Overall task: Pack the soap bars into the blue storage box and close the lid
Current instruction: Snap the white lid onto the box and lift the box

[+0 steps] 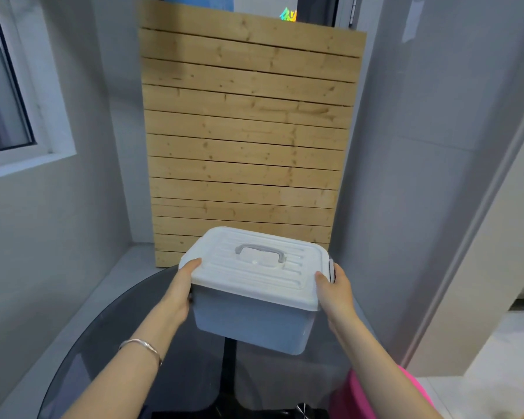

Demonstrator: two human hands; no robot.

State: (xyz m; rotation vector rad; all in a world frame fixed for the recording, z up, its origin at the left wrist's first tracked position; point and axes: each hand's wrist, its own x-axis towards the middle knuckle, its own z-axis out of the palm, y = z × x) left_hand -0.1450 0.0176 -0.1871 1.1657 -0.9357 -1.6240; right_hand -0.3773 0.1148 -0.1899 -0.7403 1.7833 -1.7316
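Observation:
A pale blue storage box (pixel 251 322) is held up above a round dark glass table (pixel 109 343). Its white ribbed lid (pixel 254 264) sits shut on top, with a grey handle (pixel 260 252) lying flat in the middle. My left hand (pixel 182 285) grips the box's left side, thumb on the lid's edge. On the opposite side my right hand (pixel 333 285) holds the box beside a grey side latch (pixel 331 269). No soap bars are in view; the box's inside is hidden.
A wooden slatted panel (pixel 245 131) leans against the wall behind the table. A window (pixel 3 95) is at the left, grey walls on both sides. A pink object (pixel 357 397) sits at the lower right beside the table. The table's black stand (pixel 229 373) shows through the glass.

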